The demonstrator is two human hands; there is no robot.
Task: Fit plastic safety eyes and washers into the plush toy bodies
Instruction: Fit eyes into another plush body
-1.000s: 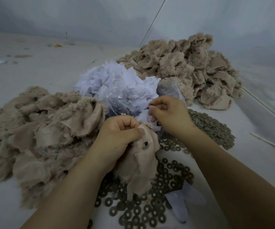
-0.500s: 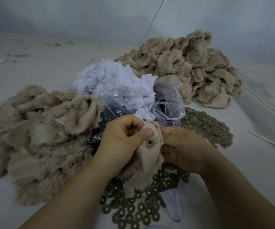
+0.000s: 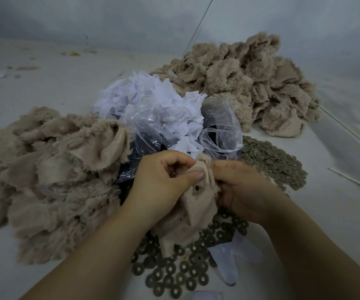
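Observation:
A beige plush body [image 3: 193, 210], turned inside out, hangs between my two hands just below the frame's centre. My left hand [image 3: 164, 182] grips its upper left edge, thumb pressed across the fabric. My right hand [image 3: 237, 187] grips the right side from behind, fingers curled into the plush. A grey washer [image 3: 196, 190] sits on the fabric between the hands, with a dark post in its hole. Many loose grey washers [image 3: 174, 276] lie under and in front of the body. Whether an eye is in my right fingers is hidden.
A heap of plush bodies [image 3: 51, 174] lies at the left and another heap [image 3: 246, 83] at the back right. Between them are white paper scraps [image 3: 148, 105] and a clear plastic bag [image 3: 220, 131]. A second washer pile [image 3: 274, 163] and a thin stick [image 3: 352, 180] lie right.
My right hand came down from the plastic bag to the plush body and now grips its right side. The washer now sits on the fabric. My left hand has kept its hold.

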